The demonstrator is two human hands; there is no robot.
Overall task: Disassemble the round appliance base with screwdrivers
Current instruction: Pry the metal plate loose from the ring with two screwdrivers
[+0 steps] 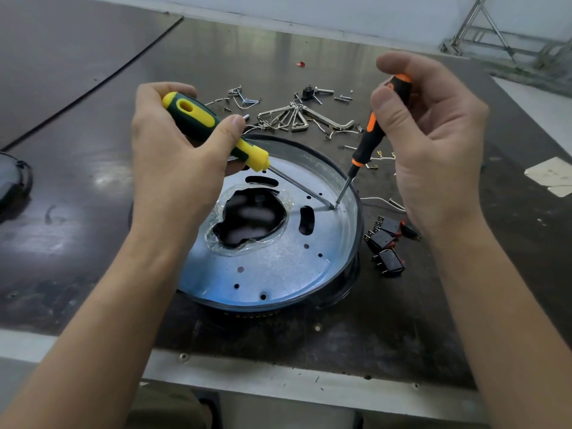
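Note:
The round appliance base (272, 261) lies on the dark table, a silver metal plate with small holes, slots and a ragged central opening edged with clear film. My left hand (173, 162) grips a yellow-and-green screwdriver (213, 130), its shaft slanting down to the right. My right hand (433, 144) holds a slim black-and-orange screwdriver (374, 134) nearly upright. Both tips meet at one spot (335, 207) near the plate's right rim.
Behind the base lie a hex key set (288, 117), loose screws, bolts and wire clips. Black rocker switches (385, 243) sit right of the base. A dark round part (12, 181) shows at the left edge, paper scraps (551, 176) at the right.

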